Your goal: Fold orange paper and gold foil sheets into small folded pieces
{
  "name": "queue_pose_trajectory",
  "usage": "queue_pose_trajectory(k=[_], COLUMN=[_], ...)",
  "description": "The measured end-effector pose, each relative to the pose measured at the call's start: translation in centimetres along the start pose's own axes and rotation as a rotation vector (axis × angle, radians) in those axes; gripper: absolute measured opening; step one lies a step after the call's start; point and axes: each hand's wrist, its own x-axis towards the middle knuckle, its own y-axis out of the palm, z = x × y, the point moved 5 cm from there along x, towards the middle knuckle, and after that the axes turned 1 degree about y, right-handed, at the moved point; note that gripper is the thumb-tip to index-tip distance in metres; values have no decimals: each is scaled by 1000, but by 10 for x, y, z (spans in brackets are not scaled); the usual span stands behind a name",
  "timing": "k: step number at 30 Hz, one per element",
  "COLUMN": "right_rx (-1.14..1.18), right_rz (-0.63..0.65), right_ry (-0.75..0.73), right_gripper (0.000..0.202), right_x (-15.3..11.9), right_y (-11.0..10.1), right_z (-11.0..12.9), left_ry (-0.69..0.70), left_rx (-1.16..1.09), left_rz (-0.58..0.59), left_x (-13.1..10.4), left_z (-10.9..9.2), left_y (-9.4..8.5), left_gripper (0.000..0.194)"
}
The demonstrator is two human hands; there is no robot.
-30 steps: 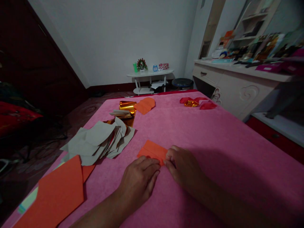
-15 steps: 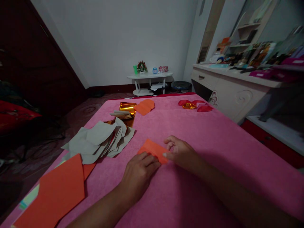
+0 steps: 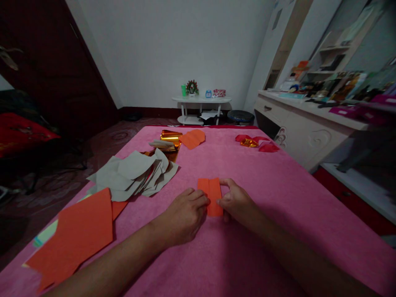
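Note:
A small folded piece of orange paper stands between my two hands over the pink cloth, with a crease running down it lengthwise. My left hand has its fingers curled onto the paper's left edge. On the right edge, my right hand pinches the paper between thumb and fingers. Left of my hands lies a loose stack of grey-backed paper pieces. Closer to me, larger orange sheets lie by my left forearm.
Toward the far edge lie a shiny gold foil roll, an orange paper cutout and red petal-like pieces with gold foil. A white side table stands by the wall. A cluttered dresser is at the right.
The orange paper has turned from lying slanted to standing lengthwise away from me. My right hand has closed on its right edge, and my left hand holds its left edge. The view has shifted slightly.

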Motion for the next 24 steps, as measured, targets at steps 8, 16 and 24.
queue_pose_trajectory(k=[8, 16, 24], right_rx=[106, -342, -568], right_rz=[-4, -73, -69], right_ry=[-226, -561, -728], right_gripper=[50, 29, 28], right_x=[-4, -19, -37], right_y=[-16, -8, 1], right_z=[-5, 7, 27], left_ry=[-69, -2, -244], left_rx=[-37, -39, -515], left_rz=[-77, -103, -158], left_x=[-10, 0, -2], left_z=[0, 12, 34], left_y=[9, 7, 17], left_gripper=[24, 20, 16])
